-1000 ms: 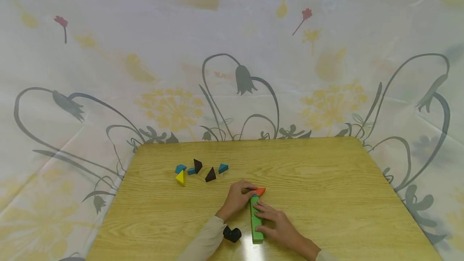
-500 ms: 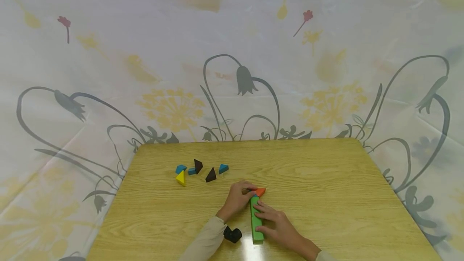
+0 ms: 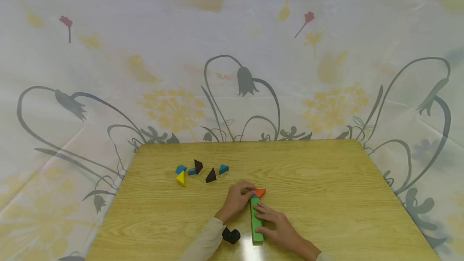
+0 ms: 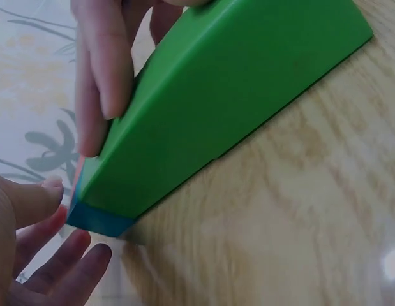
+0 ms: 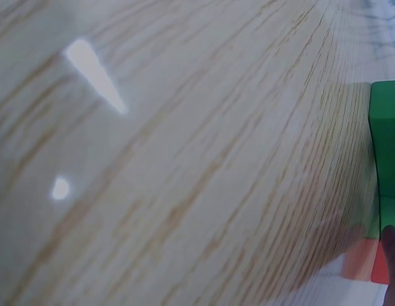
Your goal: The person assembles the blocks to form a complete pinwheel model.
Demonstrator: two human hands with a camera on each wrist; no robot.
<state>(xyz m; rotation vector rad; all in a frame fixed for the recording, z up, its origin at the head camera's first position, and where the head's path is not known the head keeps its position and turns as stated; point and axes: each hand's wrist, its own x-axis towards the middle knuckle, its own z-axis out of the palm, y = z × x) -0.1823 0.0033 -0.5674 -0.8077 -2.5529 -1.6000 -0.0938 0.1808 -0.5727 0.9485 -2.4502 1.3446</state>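
Observation:
A green bar (image 3: 255, 235), made of green blocks end to end, lies lengthwise on the table. At its far end sit a small blue block (image 4: 101, 220) and an orange triangular block (image 3: 259, 193). My left hand (image 3: 236, 200) pinches the blue block at that end, thumb on the near side; part of the block is hidden by the fingers. My right hand (image 3: 277, 224) rests on the green bar from the right, its fingers extended along the top and side. The right wrist view catches only the edge of the green block (image 5: 387, 140) and a fingertip.
Farther left on the wood table (image 3: 308, 172) lie a yellow triangle (image 3: 181, 178), two dark brown pieces (image 3: 211, 175) and several blue pieces (image 3: 223, 169). A black device (image 3: 231, 235) sits at the left wrist. A flower-printed sheet (image 3: 326, 71) stands behind the table.
Both hands keep the same hold on the blocks. The head view has shifted very slightly; nothing on the table has visibly moved.

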